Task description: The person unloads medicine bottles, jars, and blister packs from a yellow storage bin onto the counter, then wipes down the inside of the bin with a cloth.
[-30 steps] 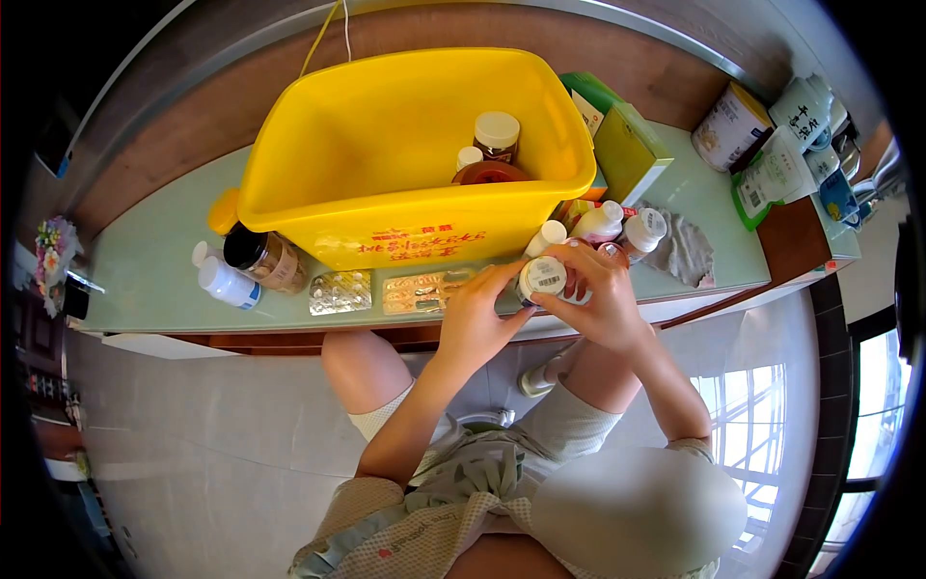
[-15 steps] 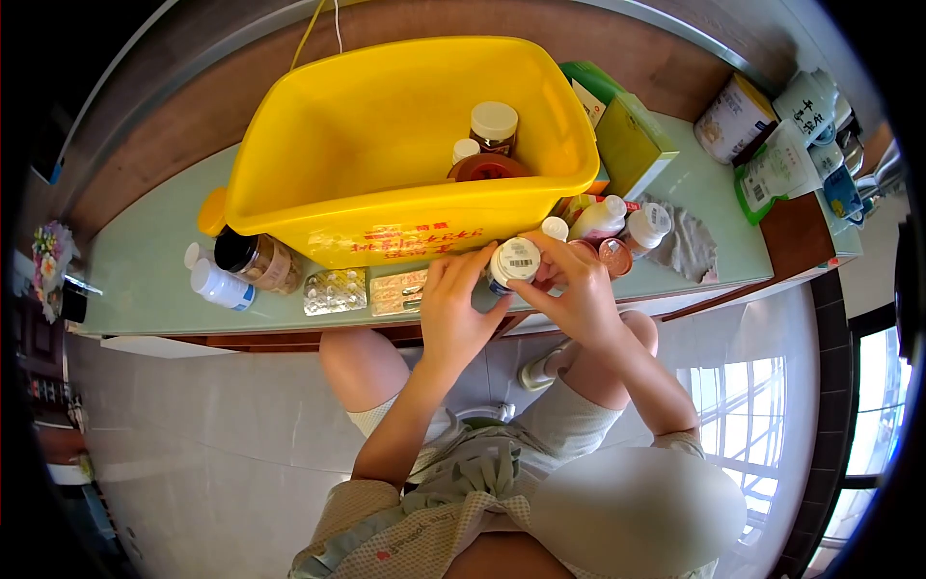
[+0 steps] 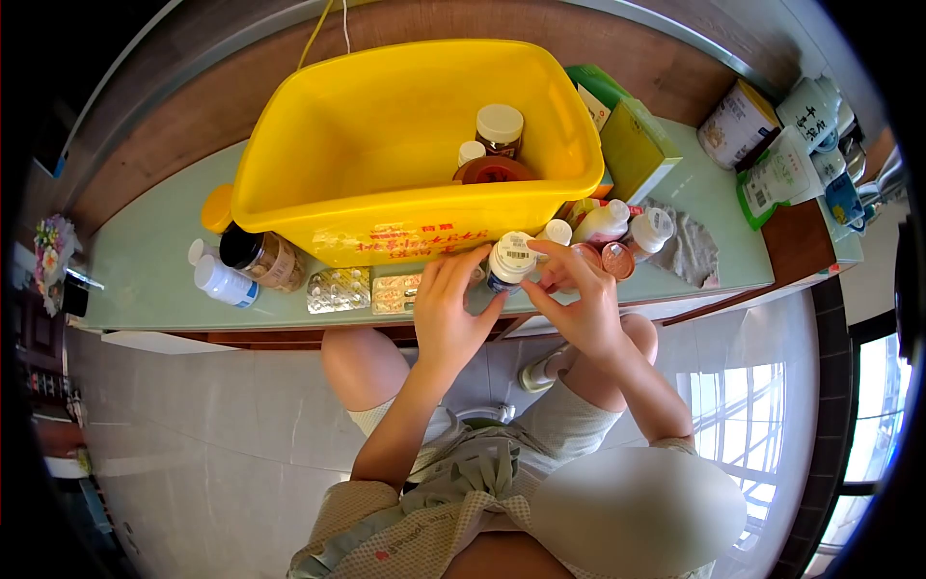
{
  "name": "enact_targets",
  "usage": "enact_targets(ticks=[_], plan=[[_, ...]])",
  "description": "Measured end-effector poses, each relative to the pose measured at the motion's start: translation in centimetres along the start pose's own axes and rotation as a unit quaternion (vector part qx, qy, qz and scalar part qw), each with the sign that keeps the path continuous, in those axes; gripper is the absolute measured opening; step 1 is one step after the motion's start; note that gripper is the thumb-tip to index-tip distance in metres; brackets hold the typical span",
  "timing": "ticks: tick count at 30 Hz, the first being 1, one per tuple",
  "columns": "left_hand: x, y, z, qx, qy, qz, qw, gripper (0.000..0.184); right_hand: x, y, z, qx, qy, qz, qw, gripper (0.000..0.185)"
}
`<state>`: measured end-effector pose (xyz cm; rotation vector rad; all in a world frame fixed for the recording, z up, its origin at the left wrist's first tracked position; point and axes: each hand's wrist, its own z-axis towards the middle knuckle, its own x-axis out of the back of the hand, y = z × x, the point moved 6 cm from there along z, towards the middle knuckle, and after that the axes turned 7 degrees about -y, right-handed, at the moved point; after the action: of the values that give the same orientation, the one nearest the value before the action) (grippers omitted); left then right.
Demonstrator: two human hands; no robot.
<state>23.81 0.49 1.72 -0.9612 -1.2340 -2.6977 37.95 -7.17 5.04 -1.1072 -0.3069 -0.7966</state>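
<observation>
A white-capped pill bottle (image 3: 512, 259) with a barcode label on its cap stands at the counter's front edge, just before the yellow tub (image 3: 338, 217). My left hand (image 3: 451, 314) curves around its left side, thumb low and fingers behind. On the other side, my right hand (image 3: 586, 307) has thumb and fingers apart, with the tips close to the cap; whether they touch it is hard to tell. Right beside that hand are another white-capped bottle (image 3: 556, 233) and a copper-coloured round lid (image 3: 617, 260). Left of my left hand lie blister packs (image 3: 338, 290).
Inside the tub sit a brown jar (image 3: 499, 130) and a red-brown round container (image 3: 495, 171). Dark-lidded jar (image 3: 260, 259) and white bottle (image 3: 227, 283) stand left. To the right are white bottles (image 3: 650, 231), a grey cloth (image 3: 687, 249), a green box (image 3: 632, 150) and a tin (image 3: 738, 124).
My right hand has drawn slightly right, its fingers loosening from around the bottle's cap. The left hand stays around the bottle. The whole view has shifted a little.
</observation>
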Motion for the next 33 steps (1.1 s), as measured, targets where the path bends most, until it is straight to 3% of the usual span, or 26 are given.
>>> enact_targets(ticks=[8,11,21,33], plan=[[3.3,2.1,0.8,-0.044,0.034,-0.009,0.998,0.041,1.4,-1.8,0.2,0.042,0.011,-0.033,0.999,0.034],[5.4,3.8,1.6,-0.112,0.067,0.001,0.991,0.033,2.1,-3.0,0.8,0.069,0.016,-0.040,0.997,0.031],[12.6,7.8,7.1,-0.221,0.036,0.070,0.972,0.025,5.9,-5.7,5.6,0.125,0.034,-0.046,0.991,0.017],[9.2,4.9,16.7,-0.203,-0.199,0.151,0.947,0.016,5.2,-4.9,15.3,0.142,-0.063,-0.140,0.978,0.016]])
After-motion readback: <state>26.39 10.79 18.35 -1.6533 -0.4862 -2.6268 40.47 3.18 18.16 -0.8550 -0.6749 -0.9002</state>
